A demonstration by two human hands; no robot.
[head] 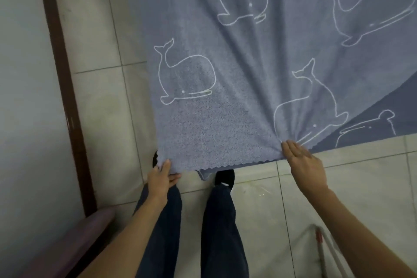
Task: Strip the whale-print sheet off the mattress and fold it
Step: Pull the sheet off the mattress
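The whale-print sheet (pixel 237 56), grey-blue with white whale outlines, is stretched out over the tiled floor in front of me. My left hand (pixel 161 177) pinches its near left corner, thumb on top and fingers under the scalloped edge. My right hand (pixel 304 165) holds the same near edge further right, where the cloth gathers into folds that fan away from it; its fingers lie fairly straight over the bunched cloth. A lower layer of the sheet (pixel 372 128) shows at the right. No mattress is visible.
My legs in dark trousers (pixel 221 228) and black shoes stand on pale floor tiles (pixel 361 176) just under the sheet's near edge. A wall with a dark brown skirting strip (pixel 65 88) runs along the left. A purple edge (pixel 74 239) lies bottom left, a white-and-red object (pixel 320 246) bottom right.
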